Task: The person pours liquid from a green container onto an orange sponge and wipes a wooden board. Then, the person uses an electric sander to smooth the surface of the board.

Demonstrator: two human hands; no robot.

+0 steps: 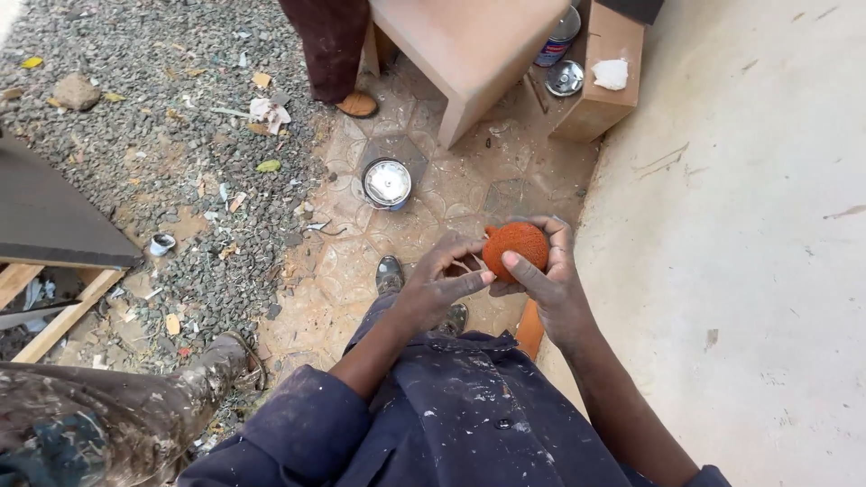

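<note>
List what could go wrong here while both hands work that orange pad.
1. The orange pad is pinched between the right hand and the left hand at the edges only; it could slip and drop onto the dusty tiles.
2. An open can stands just ahead of the feet; a step forward might knock it over.

The bystander's trouser leg (331, 45) is cut off above; the tin (559, 36) is perhaps half hidden.

Rough orange-red pad (516, 249), bunched round, held between both hands
</note>
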